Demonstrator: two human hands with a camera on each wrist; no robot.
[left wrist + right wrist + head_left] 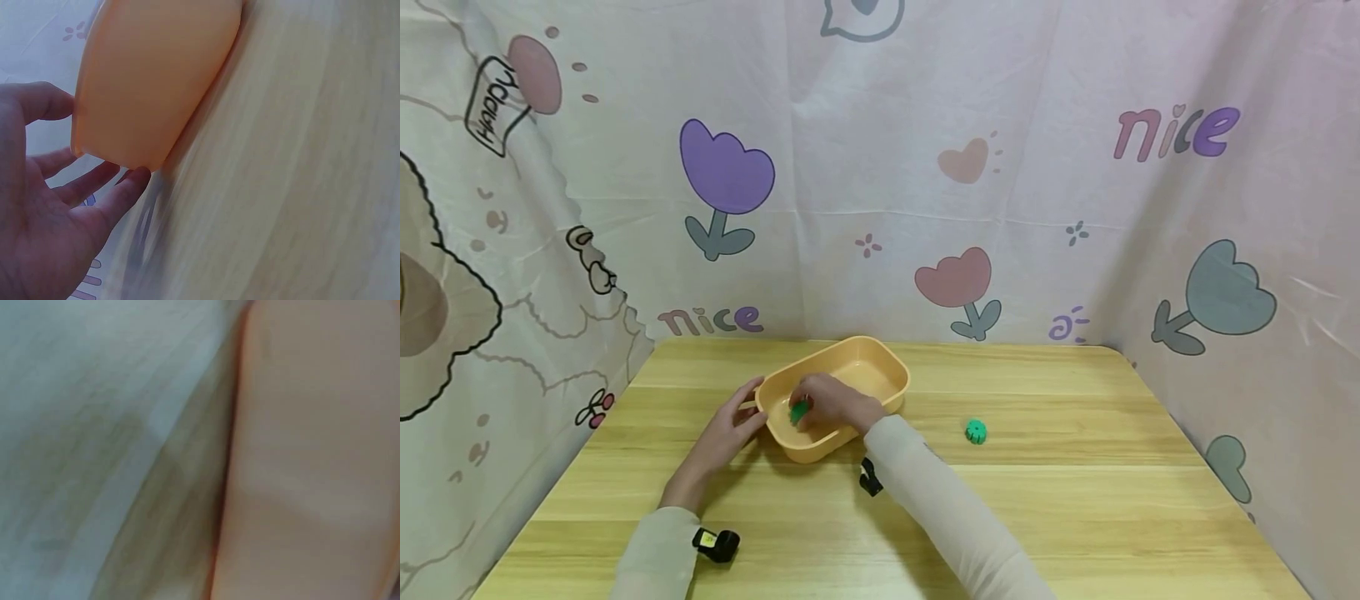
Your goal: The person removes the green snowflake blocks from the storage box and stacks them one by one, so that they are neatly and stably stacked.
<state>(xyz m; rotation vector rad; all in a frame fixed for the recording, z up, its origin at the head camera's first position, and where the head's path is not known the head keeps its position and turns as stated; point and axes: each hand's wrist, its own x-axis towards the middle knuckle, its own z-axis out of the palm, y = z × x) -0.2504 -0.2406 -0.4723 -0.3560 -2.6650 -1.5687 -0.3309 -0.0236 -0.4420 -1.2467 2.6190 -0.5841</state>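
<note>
An orange-yellow plastic tub [871,373] stands slantwise on the table. At its near-left end my left hand [727,427] holds the wall, thumb and fingertips spread around the corner. The left wrist view shows the thumb at the rim and the fingers [128,194] curved against the end of the tub [156,75]. My right hand [829,402] reaches down inside the tub, pinching a small green notched plastic piece [798,412], partly hidden by the fingers. In the right wrist view only the outer wall of the tub [312,444] shows; the hand is out of sight there.
A green round notched plastic piece [976,431] lies on the wooden table [1075,492], right of the tub. Printed cloth [850,167] hangs behind the table and along its sides. Black wrist cameras are strapped at both sleeves.
</note>
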